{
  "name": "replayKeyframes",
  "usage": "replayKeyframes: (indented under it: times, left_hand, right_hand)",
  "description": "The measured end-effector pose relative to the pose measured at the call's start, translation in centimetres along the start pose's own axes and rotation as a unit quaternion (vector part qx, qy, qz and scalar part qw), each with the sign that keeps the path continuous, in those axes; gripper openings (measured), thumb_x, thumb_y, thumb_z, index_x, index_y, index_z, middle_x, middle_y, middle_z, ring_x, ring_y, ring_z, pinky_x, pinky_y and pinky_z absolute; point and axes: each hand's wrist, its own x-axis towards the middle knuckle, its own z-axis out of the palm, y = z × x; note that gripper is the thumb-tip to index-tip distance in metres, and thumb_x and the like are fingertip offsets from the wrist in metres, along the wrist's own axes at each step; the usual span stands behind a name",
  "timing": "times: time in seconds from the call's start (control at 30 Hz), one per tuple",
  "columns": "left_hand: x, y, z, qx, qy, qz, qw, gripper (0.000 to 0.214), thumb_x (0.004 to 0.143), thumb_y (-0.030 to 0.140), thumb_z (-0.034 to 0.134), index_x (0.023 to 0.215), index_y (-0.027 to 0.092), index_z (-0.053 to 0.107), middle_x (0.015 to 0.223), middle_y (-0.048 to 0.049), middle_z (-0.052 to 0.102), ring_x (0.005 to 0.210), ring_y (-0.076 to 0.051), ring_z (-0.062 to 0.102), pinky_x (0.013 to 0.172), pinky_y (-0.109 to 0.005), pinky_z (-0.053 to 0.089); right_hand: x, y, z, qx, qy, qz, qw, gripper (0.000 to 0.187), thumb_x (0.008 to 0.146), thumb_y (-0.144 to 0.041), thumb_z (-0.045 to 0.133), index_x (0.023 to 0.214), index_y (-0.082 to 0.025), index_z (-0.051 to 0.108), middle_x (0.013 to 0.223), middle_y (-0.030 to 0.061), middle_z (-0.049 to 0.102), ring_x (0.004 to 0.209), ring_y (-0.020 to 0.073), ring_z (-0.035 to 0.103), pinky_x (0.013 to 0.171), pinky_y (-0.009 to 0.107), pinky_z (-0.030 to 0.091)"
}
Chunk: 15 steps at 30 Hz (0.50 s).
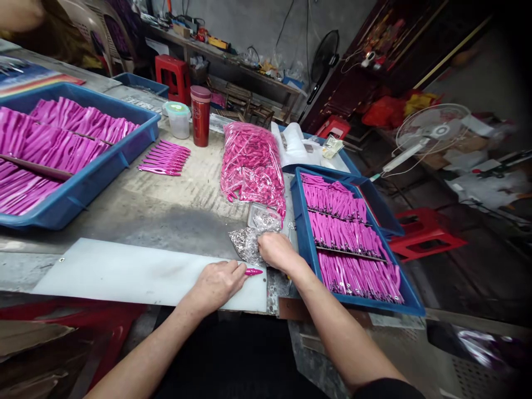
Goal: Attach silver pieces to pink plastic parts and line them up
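Note:
My left hand (221,284) rests on the white board (137,271) with its fingers closed around a slim magenta plastic piece (254,272), whose pointed end sticks out to the right. Off the board's right end, my right hand (275,249) is curled at a clear plastic bag of small silvery metal parts (246,244). Its fingertips are hidden, so what they pinch cannot be made out. Just behind lies a small tray (254,213) with clear plastic in it. A large clear bag of pink pieces (251,160) stands further back.
Blue trays of magenta pieces stand at left (137,130) and right (305,221). A row of magenta pieces (164,158) lies on the table near a red tumbler (200,119) and a lidded tub (178,122). A white fan (432,130) and red stool (428,233) are at right.

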Motion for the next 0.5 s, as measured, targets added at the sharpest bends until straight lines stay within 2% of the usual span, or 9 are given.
replayKeyframes:
  times: [0.27,0.5]
  left_hand:
    - [0.01,0.06,-0.08,-0.004,-0.021,-0.007,1.0,0.02,0.085,0.024,0.035,0.075,0.018,0.051,0.06,0.0012,0.052,0.052,-0.011,0.052,0.047,-0.022,0.037]
    - [-0.02,0.09,-0.06,-0.003,-0.025,-0.013,1.0,0.018,0.084,0.025,0.038,0.076,0.018,0.052,0.06,0.0011,0.054,0.052,-0.012,0.053,0.047,-0.022,0.037]
  right_hand:
    - [-0.59,-0.09,-0.34,-0.008,0.011,-0.012,1.0,0.027,0.077,-0.013,0.037,0.085,-0.012,0.063,0.087,0.0124,0.064,0.083,0.0213,0.059,0.07,0.028,0.04]
    - [0.07,0.12,-0.05,-0.004,0.001,-0.014,1.0,0.025,0.075,-0.013,0.04,0.081,-0.012,0.064,0.087,0.0135,0.065,0.081,0.0222,0.059,0.068,0.028,0.039]
